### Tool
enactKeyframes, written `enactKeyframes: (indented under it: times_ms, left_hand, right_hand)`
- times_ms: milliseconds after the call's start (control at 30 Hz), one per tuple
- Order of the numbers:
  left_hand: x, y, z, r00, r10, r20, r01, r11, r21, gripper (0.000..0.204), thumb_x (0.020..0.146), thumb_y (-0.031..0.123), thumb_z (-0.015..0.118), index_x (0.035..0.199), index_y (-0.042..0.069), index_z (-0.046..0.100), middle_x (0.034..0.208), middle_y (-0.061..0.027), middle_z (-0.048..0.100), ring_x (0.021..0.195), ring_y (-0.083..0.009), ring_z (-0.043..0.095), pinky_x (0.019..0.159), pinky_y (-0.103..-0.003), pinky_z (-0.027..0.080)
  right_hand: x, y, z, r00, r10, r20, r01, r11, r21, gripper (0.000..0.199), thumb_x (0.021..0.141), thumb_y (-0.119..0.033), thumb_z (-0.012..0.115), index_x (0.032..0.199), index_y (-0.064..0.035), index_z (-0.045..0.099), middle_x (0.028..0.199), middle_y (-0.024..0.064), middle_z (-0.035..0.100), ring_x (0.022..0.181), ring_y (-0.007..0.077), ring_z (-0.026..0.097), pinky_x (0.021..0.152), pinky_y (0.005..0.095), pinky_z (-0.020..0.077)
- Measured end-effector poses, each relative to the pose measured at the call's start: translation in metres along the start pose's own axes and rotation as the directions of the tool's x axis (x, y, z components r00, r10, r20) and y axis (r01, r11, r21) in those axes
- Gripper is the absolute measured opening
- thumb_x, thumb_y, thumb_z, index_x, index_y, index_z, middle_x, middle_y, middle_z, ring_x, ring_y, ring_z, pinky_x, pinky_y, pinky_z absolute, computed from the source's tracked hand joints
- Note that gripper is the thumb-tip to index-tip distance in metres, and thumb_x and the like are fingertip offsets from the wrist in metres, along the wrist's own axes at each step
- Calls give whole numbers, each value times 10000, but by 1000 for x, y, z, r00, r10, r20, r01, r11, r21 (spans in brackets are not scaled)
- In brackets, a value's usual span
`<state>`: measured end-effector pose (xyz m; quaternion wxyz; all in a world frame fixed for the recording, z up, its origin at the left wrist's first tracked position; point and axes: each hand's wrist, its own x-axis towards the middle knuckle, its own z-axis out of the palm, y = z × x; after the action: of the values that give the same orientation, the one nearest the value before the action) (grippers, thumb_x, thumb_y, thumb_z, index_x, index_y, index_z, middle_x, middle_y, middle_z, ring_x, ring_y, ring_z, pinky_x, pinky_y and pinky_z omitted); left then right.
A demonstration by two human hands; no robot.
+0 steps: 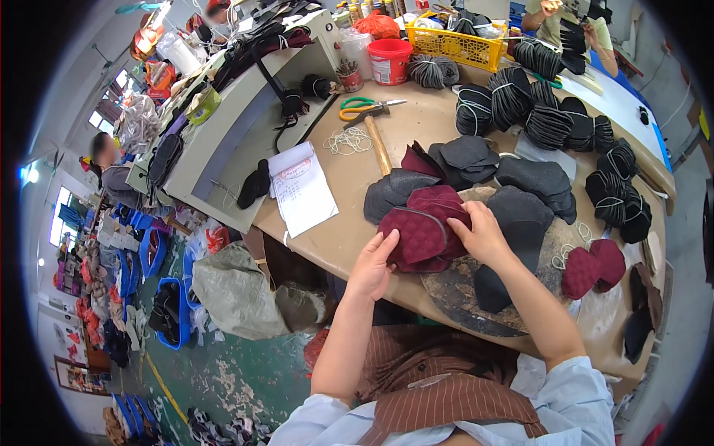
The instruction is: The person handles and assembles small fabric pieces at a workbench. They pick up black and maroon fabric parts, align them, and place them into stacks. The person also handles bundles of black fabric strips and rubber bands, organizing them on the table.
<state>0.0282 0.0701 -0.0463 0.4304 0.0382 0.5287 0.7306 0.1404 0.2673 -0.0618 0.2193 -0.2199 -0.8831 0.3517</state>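
Quilted maroon fabric shoe uppers with dark edging are held between my two hands over the near edge of the bench. My left hand grips their left side, thumb on top. My right hand pinches the right side, fingers bent around the pieces. Behind them lie dark grey shoe-shaped pieces, partly covered by the maroon ones. More black pieces sit right of my right hand, over a worn round board. Farther right rests another maroon pair.
A hammer, scissors, white string and a paper pad lie on the brown bench. Tied black bundles line the right side. Behind stand a red bucket and yellow basket. Another person works across.
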Motion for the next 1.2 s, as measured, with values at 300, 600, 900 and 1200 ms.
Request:
enactKeyframes:
  times_ms: [300,600,900,1200]
  left_hand:
    - [-7,-37,10,966,257,-31,-257,966,-4,252,875,96,644,1091,-20,587,1026,-53,623,964,-113,572,851,-257,458]
    - [-42,-40,11,981,191,12,-191,980,-50,720,773,-22,699,1374,41,306,1299,-116,450,1181,-210,483,984,-334,428]
    - [-33,-40,-5,985,165,-41,-163,985,54,583,856,140,664,1344,24,367,1230,-80,513,1093,-148,530,833,-259,476]
    - [-36,-28,-9,979,185,-85,-173,976,132,564,865,119,658,1339,31,365,1177,-83,541,991,-123,569,713,-247,492]
  right_hand:
    - [-32,-15,-5,994,-31,107,-40,795,605,432,900,-113,562,1274,15,388,1228,153,455,1192,243,447,1014,341,345]
    - [-66,-33,-8,937,-254,241,96,848,521,647,912,-331,524,1399,11,268,1362,210,330,1309,311,300,1088,393,223]
    - [37,2,6,997,49,51,-51,998,33,464,783,-257,707,1115,5,515,1141,195,553,1101,329,504,941,413,391]
    - [47,6,-28,954,172,243,-224,953,205,372,738,-50,708,1071,6,554,947,84,639,850,162,617,715,301,505]
